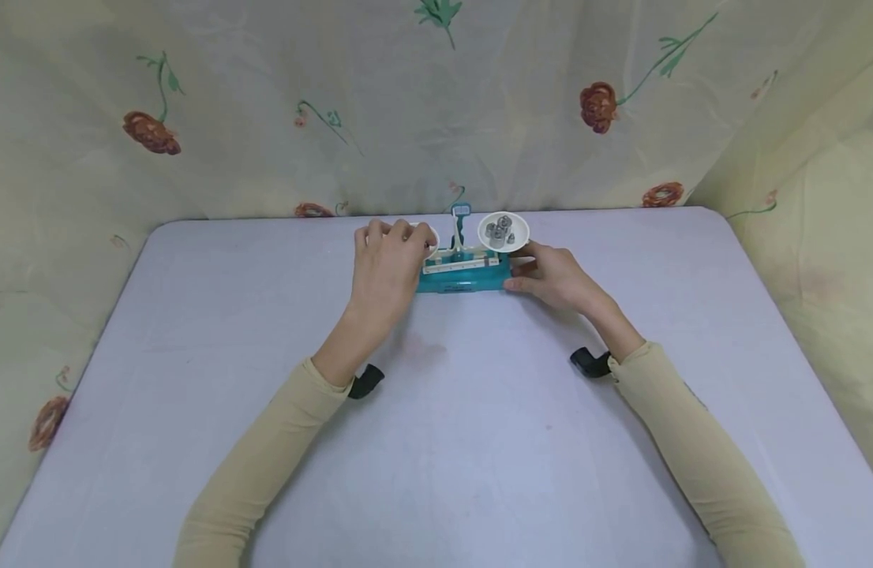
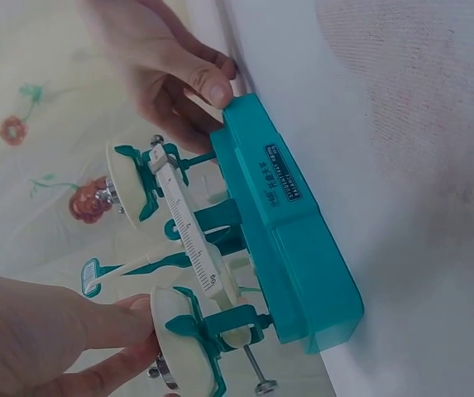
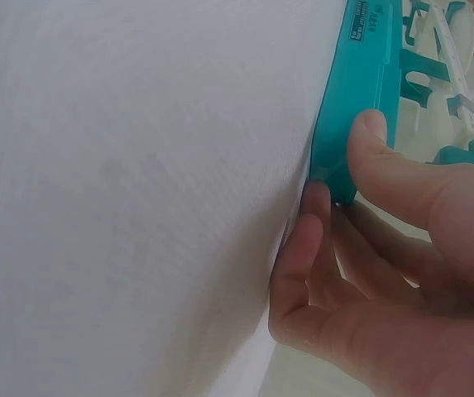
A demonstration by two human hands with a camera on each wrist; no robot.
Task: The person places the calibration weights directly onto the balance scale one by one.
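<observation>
A teal balance scale (image 1: 465, 278) with two white pans stands near the far edge of the table. Several shiny metal weights (image 1: 499, 230) sit in the right pan (image 1: 519, 241). My left hand (image 1: 388, 264) reaches over the left pan (image 2: 185, 347), fingers bent down and fingertips at its rim, close beside metal weights (image 2: 165, 372) there. I cannot tell whether those fingers pinch a weight. With my right hand (image 1: 552, 276) I hold the right end of the base, thumb (image 3: 374, 136) on its front face and fingers round the end.
The table (image 1: 472, 442) has a pale lilac cover, and a floral curtain (image 1: 380, 102) hangs behind it. A black curved piece (image 1: 366, 382) sticks out at the left sleeve cuff, and another black piece (image 1: 590, 363) at the right cuff.
</observation>
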